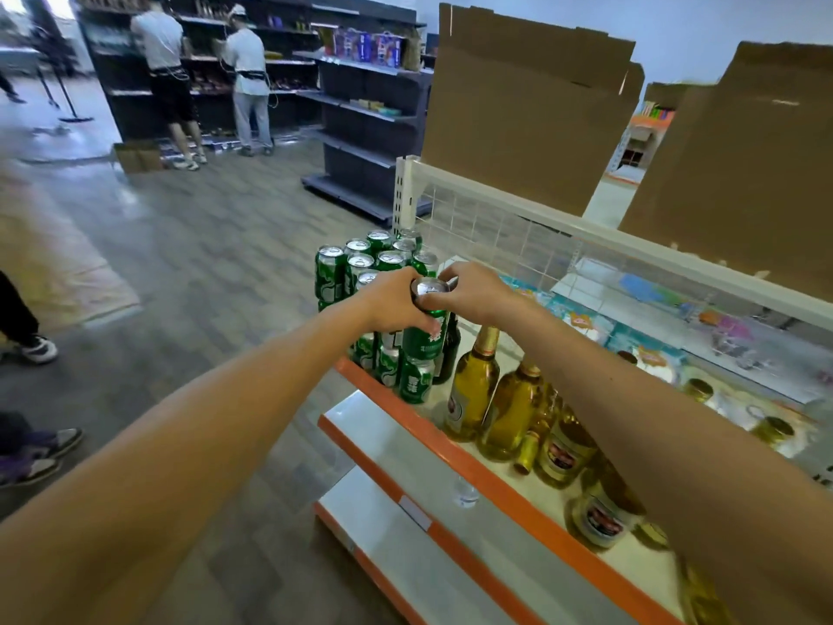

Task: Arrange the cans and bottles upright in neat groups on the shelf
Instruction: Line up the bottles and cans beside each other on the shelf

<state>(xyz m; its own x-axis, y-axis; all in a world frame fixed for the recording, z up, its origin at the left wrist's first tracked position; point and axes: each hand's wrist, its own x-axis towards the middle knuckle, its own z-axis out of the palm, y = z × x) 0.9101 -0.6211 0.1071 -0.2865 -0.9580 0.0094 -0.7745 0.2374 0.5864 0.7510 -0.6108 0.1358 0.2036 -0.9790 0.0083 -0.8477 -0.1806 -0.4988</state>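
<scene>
Cardboard sheets, brown, flat and matte, stand tall behind the white shelf, whose front lip is a glossy orange strip. A thin white wire grid closes the back of the shelf. To the left lies a wood-patterned floor, a wide aisle running up to the shelf's end.

At that left end, close to the orange lip and the corner, green cans stand upright in two tiers, smooth cylinders with silver lids, packed side by side. Just right of them a dark bottle stands against the stack. Past it, clear golden bottles with gold foil necks crowd the shelf, most upright, one small one lying on its side near the lip. Only a narrow bare strip is left in front of them.

One green can sits upright at the stack's near right corner, in the upper tier, right above a lower can; whether it rests on that one cannot be told. The left grip wraps its side, fingers curled round the wall. The right grip pinches its silver top rim from above.
</scene>
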